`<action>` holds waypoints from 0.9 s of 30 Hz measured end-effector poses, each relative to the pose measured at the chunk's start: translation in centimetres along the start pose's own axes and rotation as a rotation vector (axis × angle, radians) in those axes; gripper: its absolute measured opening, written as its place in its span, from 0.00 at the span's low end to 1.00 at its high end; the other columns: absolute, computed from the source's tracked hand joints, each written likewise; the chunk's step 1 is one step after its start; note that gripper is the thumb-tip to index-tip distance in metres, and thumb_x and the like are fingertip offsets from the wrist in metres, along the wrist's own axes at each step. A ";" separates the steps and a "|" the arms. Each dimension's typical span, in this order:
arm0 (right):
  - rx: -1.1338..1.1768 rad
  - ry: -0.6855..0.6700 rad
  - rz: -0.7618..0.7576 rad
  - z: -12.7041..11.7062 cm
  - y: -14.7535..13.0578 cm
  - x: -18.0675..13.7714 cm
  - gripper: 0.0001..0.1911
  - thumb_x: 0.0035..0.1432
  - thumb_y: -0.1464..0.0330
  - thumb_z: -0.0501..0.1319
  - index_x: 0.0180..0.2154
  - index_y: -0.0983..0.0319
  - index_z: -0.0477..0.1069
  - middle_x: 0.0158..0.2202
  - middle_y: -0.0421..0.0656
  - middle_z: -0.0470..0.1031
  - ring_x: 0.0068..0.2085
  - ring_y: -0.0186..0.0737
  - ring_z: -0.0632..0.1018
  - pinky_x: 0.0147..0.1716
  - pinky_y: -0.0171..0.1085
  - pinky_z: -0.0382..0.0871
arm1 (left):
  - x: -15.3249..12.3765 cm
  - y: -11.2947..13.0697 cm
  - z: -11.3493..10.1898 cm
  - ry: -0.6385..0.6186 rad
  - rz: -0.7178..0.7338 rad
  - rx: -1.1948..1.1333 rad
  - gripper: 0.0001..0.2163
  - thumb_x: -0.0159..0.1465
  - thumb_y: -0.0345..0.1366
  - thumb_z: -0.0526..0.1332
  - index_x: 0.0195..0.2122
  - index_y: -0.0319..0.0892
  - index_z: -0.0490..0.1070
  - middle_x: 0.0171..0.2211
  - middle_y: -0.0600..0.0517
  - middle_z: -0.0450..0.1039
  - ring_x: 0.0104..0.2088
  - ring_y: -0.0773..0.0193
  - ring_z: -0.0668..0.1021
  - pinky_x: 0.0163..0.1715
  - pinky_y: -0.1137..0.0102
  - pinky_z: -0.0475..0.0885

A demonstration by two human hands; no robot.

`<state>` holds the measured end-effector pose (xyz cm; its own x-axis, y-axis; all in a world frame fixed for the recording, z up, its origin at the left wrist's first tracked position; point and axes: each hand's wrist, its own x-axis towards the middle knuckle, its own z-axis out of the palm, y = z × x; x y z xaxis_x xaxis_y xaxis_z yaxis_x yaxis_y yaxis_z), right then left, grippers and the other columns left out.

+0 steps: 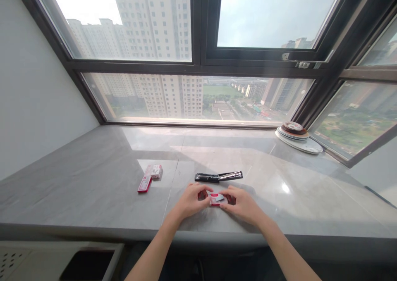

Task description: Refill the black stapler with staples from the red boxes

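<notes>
My left hand (192, 200) and my right hand (242, 204) meet over a small red and white box (216, 198) on the grey stone sill (93, 182). Both hands pinch the box at its ends, fingers curled round it. A pale strip shows at the box's open top. Just beyond the hands lies a black stapler (218, 176), flipped open flat. To the left sit two more small red and white boxes (150, 177), one long and one short, apart from my hands.
A stack of round plates or coasters (297, 136) sits at the far right by the window frame. The window (198, 66) runs along the back. A white wall closes the left side. A white unit with a dark opening (83, 264) lies below the sill edge.
</notes>
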<state>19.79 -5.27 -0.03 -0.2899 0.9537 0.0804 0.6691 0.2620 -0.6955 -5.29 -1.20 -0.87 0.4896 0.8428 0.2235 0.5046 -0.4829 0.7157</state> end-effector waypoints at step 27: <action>0.035 0.049 0.020 1.3 -0.6 -0.7 0.18 0.62 0.56 0.65 0.52 0.51 0.82 0.31 0.40 0.78 0.32 0.39 0.74 0.34 0.36 0.65 | 0.1 -1.1 -0.1 0.135 -0.099 -0.039 0.09 0.71 0.42 0.56 0.45 0.49 0.74 0.31 0.55 0.78 0.32 0.61 0.77 0.41 0.65 0.71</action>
<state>18.67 -6.28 -0.60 -0.2429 0.9648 0.1005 0.6499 0.2387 -0.7215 -5.83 -0.56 -1.53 0.3371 0.9115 0.2355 0.5168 -0.3883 0.7630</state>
